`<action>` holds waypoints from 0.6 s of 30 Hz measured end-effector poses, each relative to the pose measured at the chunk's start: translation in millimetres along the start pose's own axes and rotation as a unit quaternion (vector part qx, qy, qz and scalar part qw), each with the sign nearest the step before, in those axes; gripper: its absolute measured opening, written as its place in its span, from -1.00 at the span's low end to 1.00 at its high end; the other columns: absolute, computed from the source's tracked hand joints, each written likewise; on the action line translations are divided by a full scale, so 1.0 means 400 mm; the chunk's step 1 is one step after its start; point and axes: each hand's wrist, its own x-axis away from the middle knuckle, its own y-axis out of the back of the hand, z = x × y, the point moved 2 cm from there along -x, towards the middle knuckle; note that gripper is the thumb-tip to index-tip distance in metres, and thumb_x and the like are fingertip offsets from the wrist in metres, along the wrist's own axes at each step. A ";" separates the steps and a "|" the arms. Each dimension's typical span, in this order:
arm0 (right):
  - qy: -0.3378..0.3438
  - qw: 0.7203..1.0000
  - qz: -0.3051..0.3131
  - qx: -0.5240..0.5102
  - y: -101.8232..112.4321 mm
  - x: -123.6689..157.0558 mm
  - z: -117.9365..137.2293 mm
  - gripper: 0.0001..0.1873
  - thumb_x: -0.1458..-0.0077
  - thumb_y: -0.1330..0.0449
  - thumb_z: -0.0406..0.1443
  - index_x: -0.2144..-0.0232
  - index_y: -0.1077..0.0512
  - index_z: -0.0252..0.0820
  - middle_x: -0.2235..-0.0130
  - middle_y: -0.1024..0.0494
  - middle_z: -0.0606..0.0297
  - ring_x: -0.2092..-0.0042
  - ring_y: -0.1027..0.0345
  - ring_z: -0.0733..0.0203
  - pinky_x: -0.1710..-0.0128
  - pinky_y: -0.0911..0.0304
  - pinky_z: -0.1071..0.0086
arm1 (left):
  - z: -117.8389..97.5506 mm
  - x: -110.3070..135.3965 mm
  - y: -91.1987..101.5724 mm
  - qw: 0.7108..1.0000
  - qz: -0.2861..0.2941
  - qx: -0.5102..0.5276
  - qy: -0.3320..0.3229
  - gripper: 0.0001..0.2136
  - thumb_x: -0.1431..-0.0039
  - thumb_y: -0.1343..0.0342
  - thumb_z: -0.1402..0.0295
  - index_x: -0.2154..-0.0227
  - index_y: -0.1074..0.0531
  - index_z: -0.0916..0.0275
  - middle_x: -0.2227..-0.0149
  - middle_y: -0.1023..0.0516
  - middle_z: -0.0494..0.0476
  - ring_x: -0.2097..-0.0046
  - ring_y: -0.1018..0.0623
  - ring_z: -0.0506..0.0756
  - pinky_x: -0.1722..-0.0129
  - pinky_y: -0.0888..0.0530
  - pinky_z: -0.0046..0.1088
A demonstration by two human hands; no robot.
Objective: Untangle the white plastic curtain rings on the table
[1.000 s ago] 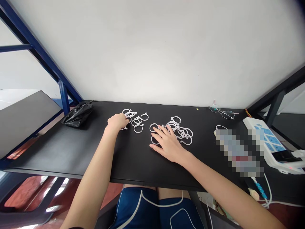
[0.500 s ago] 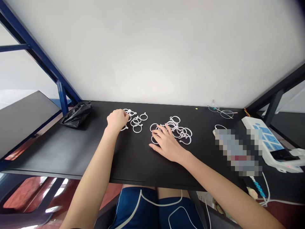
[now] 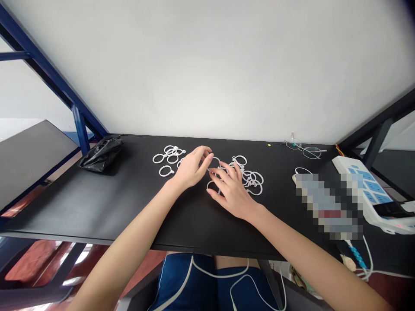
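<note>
My left hand [image 3: 193, 166] has moved to the middle of the black table top [image 3: 97, 203], its fingertips pinched on a white plastic curtain ring [image 3: 214, 162]. Just to its right, my right hand [image 3: 231, 192] lies over the near edge of a tangled pile of white rings [image 3: 253, 179], touching several of them. Whether it grips one, I cannot tell. A smaller group of the same rings [image 3: 168, 157] sits to the left of both hands, apart from them.
A black plastic bag [image 3: 102, 155] lies at the table's back left. Wire-framed glasses [image 3: 304, 150] rest by the wall. At the right are a pixelated object [image 3: 327, 205] and a white power strip [image 3: 363, 185] with cables hanging over the front edge.
My left hand has moved right from the smaller group to beside my right hand, carrying a ring. Rings in the smaller group have shifted. My right hand's fingers have drawn closer together.
</note>
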 end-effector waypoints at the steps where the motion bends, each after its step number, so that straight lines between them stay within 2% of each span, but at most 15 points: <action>1: -0.005 1.000 -0.027 -0.002 0.004 0.001 0.000 -0.57 -0.28 -0.02 -0.14 -0.06 -0.39 -0.26 -0.10 -0.44 0.07 -0.25 -0.06 -0.18 -0.27 0.20 -0.20 | -0.009 0.004 -0.010 0.999 0.015 0.044 0.006 -0.70 -0.35 0.16 0.19 0.04 -0.31 0.24 0.22 -0.50 0.14 0.33 -0.49 0.01 0.36 -0.38 -0.51; 4: 0.003 0.995 -0.096 -0.011 0.012 0.010 -0.001 -0.55 -0.26 -0.04 -0.11 -0.07 -0.40 -0.20 -0.09 -0.47 0.10 -0.25 -0.06 -0.19 -0.28 0.26 -0.19 | -0.046 0.023 -0.040 0.989 0.036 0.143 -0.003 -0.68 -0.36 0.16 0.19 -0.04 -0.24 0.23 0.32 -0.50 0.07 0.44 -0.46 -0.03 0.41 -0.38 -0.53; 8: 0.041 0.990 -0.133 -0.034 0.015 0.023 0.003 -0.50 -0.22 -0.03 -0.06 -0.11 -0.39 -0.17 -0.10 -0.46 0.11 -0.25 -0.06 -0.20 -0.27 0.20 -0.15 | -0.090 0.048 -0.053 0.979 -0.048 0.195 -0.023 -0.68 -0.35 0.11 0.21 -0.07 -0.20 0.23 0.42 -0.45 0.01 0.44 -0.45 -0.03 0.42 -0.37 -0.53; 10: 0.051 0.986 -0.148 -0.048 0.018 0.027 0.006 -0.47 -0.21 -0.03 -0.02 -0.10 -0.40 -0.17 -0.09 -0.46 0.10 -0.23 -0.09 -0.20 -0.26 0.16 -0.14 | -0.102 0.053 -0.053 0.972 -0.065 0.226 -0.017 -0.67 -0.34 0.10 0.19 -0.07 -0.22 0.22 0.49 -0.40 -0.02 0.44 -0.45 -0.02 0.42 -0.38 -0.51; 12: 0.056 0.982 -0.166 -0.065 0.022 0.028 0.011 -0.46 -0.19 -0.03 0.01 -0.06 -0.43 -0.15 -0.06 -0.49 0.11 -0.19 -0.15 -0.20 -0.26 0.15 -0.15 | -0.108 0.053 -0.051 0.961 -0.056 0.272 0.005 -0.69 -0.34 0.10 0.15 0.00 -0.29 0.21 0.54 -0.35 -0.04 0.48 -0.43 -0.02 0.46 -0.38 -0.51; 15: 0.072 0.975 -0.190 -0.093 0.030 0.025 0.017 -0.55 -0.19 -0.04 0.00 0.04 -0.48 -0.10 0.04 -0.55 0.16 -0.13 -0.26 -0.15 -0.26 0.12 -0.15 | -0.111 0.048 -0.056 0.935 -0.018 0.349 0.059 -0.67 -0.32 0.11 0.07 0.26 -0.37 0.23 0.59 -0.30 -0.05 0.58 -0.35 -0.06 0.59 -0.32 -0.55; 18: 0.092 0.963 -0.222 -0.125 0.040 0.022 0.021 -0.70 -0.22 -0.05 -0.12 0.16 -0.49 -0.10 0.14 -0.59 0.18 -0.06 -0.36 -0.06 -0.18 -0.08 -0.09 | -0.113 0.046 -0.066 0.909 0.014 0.400 0.113 -0.67 -0.29 0.06 0.07 0.41 -0.31 0.24 0.60 -0.29 -0.07 0.64 -0.33 -0.09 0.69 -0.28 -0.59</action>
